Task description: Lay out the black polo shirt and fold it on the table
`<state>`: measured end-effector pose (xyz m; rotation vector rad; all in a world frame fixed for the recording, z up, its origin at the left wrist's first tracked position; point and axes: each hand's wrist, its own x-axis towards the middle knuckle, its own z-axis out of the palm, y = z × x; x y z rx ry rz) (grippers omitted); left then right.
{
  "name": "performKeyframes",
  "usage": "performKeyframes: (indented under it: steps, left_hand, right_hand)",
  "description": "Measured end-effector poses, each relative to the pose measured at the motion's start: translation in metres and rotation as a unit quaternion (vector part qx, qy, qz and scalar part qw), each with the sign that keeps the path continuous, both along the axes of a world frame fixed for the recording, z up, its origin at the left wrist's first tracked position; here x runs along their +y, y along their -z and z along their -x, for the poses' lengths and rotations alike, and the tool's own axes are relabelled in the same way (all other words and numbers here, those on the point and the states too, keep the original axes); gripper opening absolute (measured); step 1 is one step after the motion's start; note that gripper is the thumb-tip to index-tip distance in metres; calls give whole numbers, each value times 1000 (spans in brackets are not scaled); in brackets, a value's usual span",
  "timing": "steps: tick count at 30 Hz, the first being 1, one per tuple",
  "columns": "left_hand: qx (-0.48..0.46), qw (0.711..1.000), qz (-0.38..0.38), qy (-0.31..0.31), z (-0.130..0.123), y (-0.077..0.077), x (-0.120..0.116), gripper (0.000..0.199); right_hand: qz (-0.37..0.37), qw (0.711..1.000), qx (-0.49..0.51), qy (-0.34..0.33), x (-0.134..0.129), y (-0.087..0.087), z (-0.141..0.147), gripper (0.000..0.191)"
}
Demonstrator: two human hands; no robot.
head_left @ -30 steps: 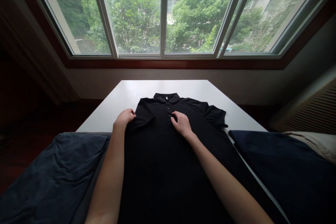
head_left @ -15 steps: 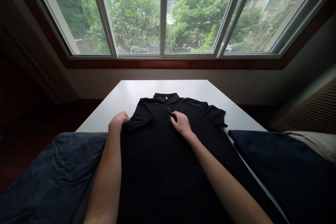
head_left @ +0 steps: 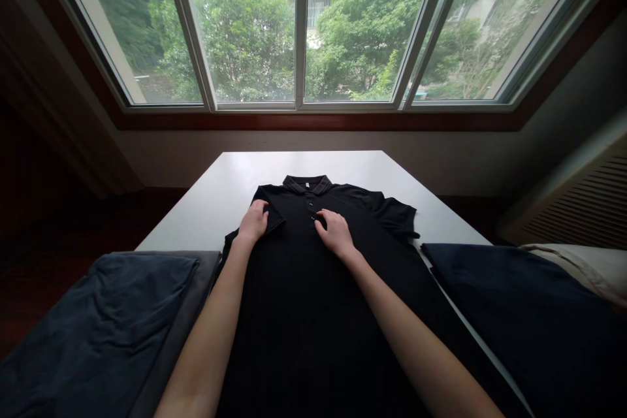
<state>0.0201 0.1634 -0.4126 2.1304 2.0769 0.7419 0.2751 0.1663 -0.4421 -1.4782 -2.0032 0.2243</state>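
Observation:
A black polo shirt lies front up with its collar toward the window. Its left-side sleeve is folded inward over the chest, while the right-side sleeve spreads outward. My left hand rests on the folded sleeve near the shoulder, fingers apart and holding nothing. Beside the button placket, my right hand lies on the chest with its thumb and fingers apart, and nothing is in it.
The white table reaches toward the window. Folded dark blue-grey cloth lies at the left, with navy cloth and pale cloth at the right. A slatted unit stands at the far right.
My left hand has let go of the shirt's left edge and moved right and slightly up onto the folded sleeve. My right hand stays on the chest. The view has shifted slightly.

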Motion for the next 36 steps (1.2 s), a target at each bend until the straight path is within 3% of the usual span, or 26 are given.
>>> performKeyframes:
  steps: [4, 8, 12, 15, 18, 22, 31, 36]
  left_hand:
    - [63, 995, 74, -7, -9, 22, 7, 49]
    - [107, 988, 114, -11, -7, 13, 19, 57]
    - [142, 987, 60, -42, -12, 1, 41, 48]
    - [156, 987, 21, -12, -17, 7, 58, 50]
    - [150, 987, 57, 24, -19, 20, 75, 54]
    - [123, 987, 99, 7, -16, 30, 88, 60]
    - [132, 984, 109, -47, -30, 17, 99, 68]
    - [116, 986, 84, -87, -43, 20, 100, 66]
  right_hand:
    - [0, 1000, 3, 2, -2, -2, 0, 25]
    - [-2, 1000, 8, 2, -3, -3, 1, 25]
    - [0, 1000, 14, 5, -4, -3, 1, 24]
    - [1, 1000, 14, 6, -5, -3, 1, 24]
    - [4, 1000, 17, 7, -6, -3, 0, 25]
    - [4, 1000, 24, 8, -6, -3, 0, 26]
    - [6, 1000, 28, 9, -7, -4, 1, 25]
    - [14, 999, 37, 9, -8, -5, 1, 26]
